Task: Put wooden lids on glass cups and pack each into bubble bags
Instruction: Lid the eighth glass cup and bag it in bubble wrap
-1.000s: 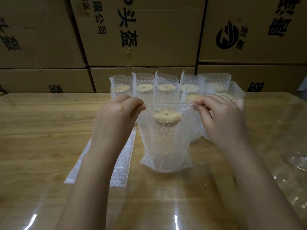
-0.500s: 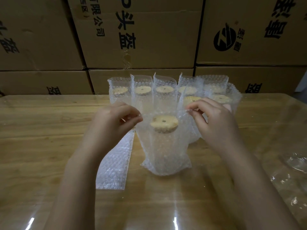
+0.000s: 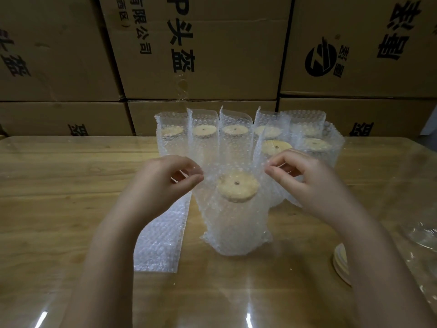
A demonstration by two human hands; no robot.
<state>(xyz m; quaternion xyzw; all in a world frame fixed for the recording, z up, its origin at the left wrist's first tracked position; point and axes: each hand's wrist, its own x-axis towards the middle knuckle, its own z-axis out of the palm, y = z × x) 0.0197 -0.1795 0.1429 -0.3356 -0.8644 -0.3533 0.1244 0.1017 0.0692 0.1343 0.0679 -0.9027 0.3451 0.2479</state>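
The bubble bag [image 3: 236,223] stands upright on the table [image 3: 59,185], near its middle and straight in front of the person, with its mouth open upward. A round wooden lid [image 3: 237,187] with a small hole in its centre shows inside the mouth, lying flat below the bag's rim. The glass cup [image 3: 236,216] beneath it can only be made out dimly through the bubbled film. The left hand [image 3: 163,183] is at the left side of the mouth, its thumb and forefinger curled together and pinching the film there, the other fingers tucked under. The right hand [image 3: 307,183] is at the right side of the mouth, its thumb and forefinger likewise closed on the film's edge, so that the opening is stretched between the two hands. Just behind the bag stand the packed bags [image 3: 205,140], upright and close together in a row, with two more set in front of them at the right, each showing a pale lid near its top. A pile of flat bags [image 3: 160,240] lies on the table just left of the standing bag, partly under the left forearm. At the right edge of the table are a few spare lids [image 3: 341,261] stacked flat, and beyond them a piece of clear glass [image 3: 425,235], cut off by the frame. Printed cardboard boxes [image 3: 201,55] are stacked behind the table.
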